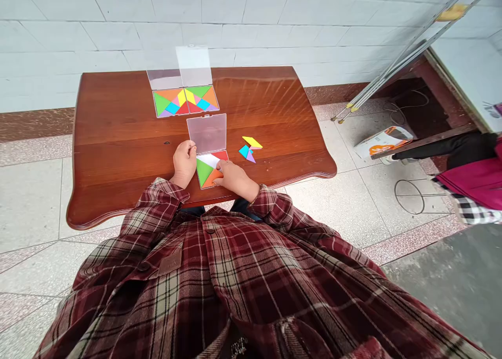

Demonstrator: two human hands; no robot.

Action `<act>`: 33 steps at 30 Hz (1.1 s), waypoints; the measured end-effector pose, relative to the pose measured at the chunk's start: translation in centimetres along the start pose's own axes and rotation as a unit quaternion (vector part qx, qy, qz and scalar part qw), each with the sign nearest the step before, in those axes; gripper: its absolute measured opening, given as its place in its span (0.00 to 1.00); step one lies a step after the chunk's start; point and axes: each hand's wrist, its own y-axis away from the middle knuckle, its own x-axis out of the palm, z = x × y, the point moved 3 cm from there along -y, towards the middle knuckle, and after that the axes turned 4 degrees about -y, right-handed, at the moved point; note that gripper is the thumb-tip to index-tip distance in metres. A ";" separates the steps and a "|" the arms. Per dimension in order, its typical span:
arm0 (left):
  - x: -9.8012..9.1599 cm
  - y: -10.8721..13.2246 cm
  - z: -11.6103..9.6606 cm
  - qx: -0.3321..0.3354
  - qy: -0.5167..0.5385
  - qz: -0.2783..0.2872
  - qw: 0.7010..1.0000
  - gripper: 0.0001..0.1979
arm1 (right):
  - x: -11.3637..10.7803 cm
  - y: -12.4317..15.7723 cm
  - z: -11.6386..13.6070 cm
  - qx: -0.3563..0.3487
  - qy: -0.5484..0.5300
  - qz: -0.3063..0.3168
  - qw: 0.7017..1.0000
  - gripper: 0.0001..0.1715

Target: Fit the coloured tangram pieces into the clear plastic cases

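Observation:
An open tangram case (201, 188) lies near the front edge of the table, its clear lid (207, 133) raised at the back. Inside are a green triangle (204, 170), an orange triangle (212, 178) and a red triangle (221, 155), with white base showing between them. My left hand (184, 163) is closed at the case's left edge by the lid corner. My right hand (237, 178) reaches over the right side, thumb and fingers apart, touching the pieces and partly hiding them. To the right lie a yellow parallelogram (253, 142), a blue square (244, 151), a purple triangle (251, 157) and a small pink piece (255, 148).
Two filled tangram cases (169, 102) (202, 98) with raised lids stand side by side at the back of the brown wooden table (117, 139). A tiled wall is behind. Crutches (388, 71), a white carton (382, 142) and another person's magenta garment (476, 178) are at the right.

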 end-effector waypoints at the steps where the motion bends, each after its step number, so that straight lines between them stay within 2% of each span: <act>1: 0.0 0.0 0.0 0.000 0.000 0.000 1.000 0.03 | 0.0 -0.3 -0.2 -0.015 -0.012 0.004 1.000 0.17; 3: 0.1 0.0 0.1 -0.001 0.000 0.002 1.000 0.04 | -0.1 -0.7 -0.8 -0.053 -0.058 0.015 0.997 0.07; 6: 0.1 0.0 0.2 -0.002 0.000 0.002 1.000 0.04 | -0.9 -0.8 -2.5 -0.090 -0.174 0.011 0.980 0.10; 8: 0.2 0.0 0.3 -0.002 0.000 0.001 1.000 0.03 | -1.9 -0.6 -4.4 -0.089 -0.236 -0.028 0.967 0.11; 13: 0.1 -0.1 0.3 0.003 -0.005 0.003 1.000 0.03 | -4.7 0.3 -10.6 -0.010 -0.298 -0.194 0.934 0.08; 16: 0.0 -0.1 0.3 0.005 -0.009 0.003 1.000 0.03 | -4.8 0.4 -13.5 0.059 -0.308 -0.213 0.925 0.09; 20: -0.1 -0.1 0.3 0.010 -0.011 0.001 1.000 0.03 | -4.4 -0.2 -15.5 0.104 -0.323 -0.203 0.918 0.05; 22: -0.1 -0.1 0.3 0.009 -0.009 0.000 1.000 0.03 | -4.7 -0.5 -15.9 0.111 -0.294 -0.245 0.917 0.06; 25: -0.1 -0.1 0.4 0.003 -0.004 0.003 1.000 0.03 | -5.4 -0.3 -15.0 0.088 -0.200 -0.334 0.917 0.13; 27: -0.1 -0.1 0.3 0.002 -0.003 0.004 1.000 0.03 | -5.2 -0.2 -13.0 0.047 -0.159 -0.340 0.926 0.13; 29: -0.1 -0.1 0.2 0.003 -0.004 0.007 1.000 0.03 | -4.3 -0.3 -10.1 -0.009 -0.151 -0.282 0.948 0.12; 31: -0.1 -0.1 0.1 0.004 -0.005 0.009 1.000 0.03 | -2.8 -0.5 -6.4 -0.065 -0.157 -0.187 0.968 0.12; 33: -0.2 -0.1 -0.1 0.005 -0.002 0.008 1.000 0.02 | -1.2 -0.7 -2.9 -0.091 -0.143 -0.112 0.979 0.14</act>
